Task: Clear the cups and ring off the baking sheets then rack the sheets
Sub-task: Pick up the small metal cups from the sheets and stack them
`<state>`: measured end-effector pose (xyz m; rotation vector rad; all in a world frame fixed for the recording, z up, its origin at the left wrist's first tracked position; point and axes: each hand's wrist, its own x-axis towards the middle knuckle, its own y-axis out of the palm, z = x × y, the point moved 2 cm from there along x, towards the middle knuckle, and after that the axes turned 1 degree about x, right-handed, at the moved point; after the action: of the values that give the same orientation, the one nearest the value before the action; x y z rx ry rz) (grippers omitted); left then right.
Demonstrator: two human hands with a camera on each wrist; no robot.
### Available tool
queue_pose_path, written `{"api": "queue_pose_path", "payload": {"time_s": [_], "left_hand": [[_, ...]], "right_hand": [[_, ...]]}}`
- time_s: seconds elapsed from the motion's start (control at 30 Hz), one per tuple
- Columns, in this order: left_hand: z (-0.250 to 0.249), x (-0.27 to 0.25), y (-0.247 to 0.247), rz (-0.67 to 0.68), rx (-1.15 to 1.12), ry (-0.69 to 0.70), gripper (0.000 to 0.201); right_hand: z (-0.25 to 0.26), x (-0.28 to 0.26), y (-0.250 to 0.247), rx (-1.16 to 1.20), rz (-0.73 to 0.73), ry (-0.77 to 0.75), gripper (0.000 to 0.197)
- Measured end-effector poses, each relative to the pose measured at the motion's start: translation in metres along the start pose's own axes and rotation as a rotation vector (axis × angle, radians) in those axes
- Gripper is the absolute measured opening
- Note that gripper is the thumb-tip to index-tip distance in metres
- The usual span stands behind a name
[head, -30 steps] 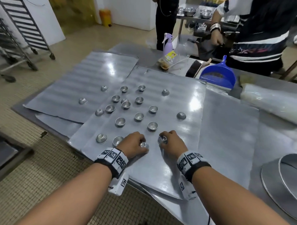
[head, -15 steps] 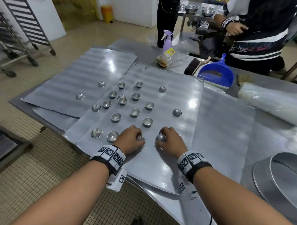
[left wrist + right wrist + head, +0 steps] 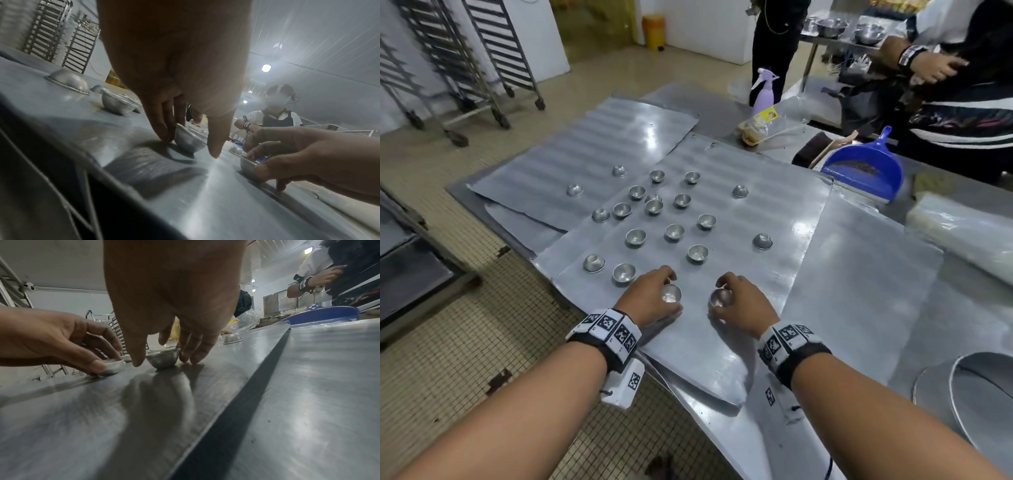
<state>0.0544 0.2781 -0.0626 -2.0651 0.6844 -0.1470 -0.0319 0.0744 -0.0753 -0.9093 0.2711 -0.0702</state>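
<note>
now two upright cups, left hand (image 3: 650, 298) and right hand (image 3: 743, 301) fingers each around one (both on the sheet (image 3: 722, 342))

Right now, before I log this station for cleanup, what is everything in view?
cups: about twenty, silver, scattered on the sheets, some upside down
baking sheets: several, silver, overlapping on the table
ring: one, silver, near right of the table
racks: at least two, steel, on the floor far left
dustpan: one, blue, far right
spray bottle: one, lilac, far edge
other people: two, beyond the table
left hand: grips one cup near the front edge
right hand: grips the cup beside it
</note>
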Motion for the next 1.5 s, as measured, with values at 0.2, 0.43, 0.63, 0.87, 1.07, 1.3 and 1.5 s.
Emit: {"api": "queue_pose_path", "payload": {"time_s": [0.2,0.43,0.63,0.87,1.07,1.3,1.5], "left_hand": [[0.004,0.0,-0.001,0.034,0.015,-0.052,0.071],[0.011,0.001,-0.003,-0.024,-0.113,-0.09,0.055],[0.018,0.004,-0.009,-0.019,-0.267,-0.096,0.051],[0.023,0.003,-0.013,-0.007,-0.455,-0.094,0.046],[0.027,-0.001,-0.014,0.034,-0.602,-0.11,0.049],[0.03,-0.004,-0.017,0.072,-0.669,-0.11,0.049],[0.028,-0.008,-0.024,0.151,-0.698,-0.073,0.057]], "right_hand": [[-0.001,0.002,0.0,-0.02,0.012,0.016,0.06],[-0.001,0.005,0.001,-0.058,-0.007,0.055,0.056],[0.001,0.007,0.003,-0.057,-0.024,0.076,0.055],[0.006,0.007,-0.001,0.005,-0.046,0.098,0.052],[0.03,0.007,-0.01,0.168,-0.13,0.048,0.059],[0.062,0.012,-0.014,0.277,-0.114,-0.099,0.056],[0.074,0.015,-0.01,0.198,-0.048,-0.191,0.06]]}}
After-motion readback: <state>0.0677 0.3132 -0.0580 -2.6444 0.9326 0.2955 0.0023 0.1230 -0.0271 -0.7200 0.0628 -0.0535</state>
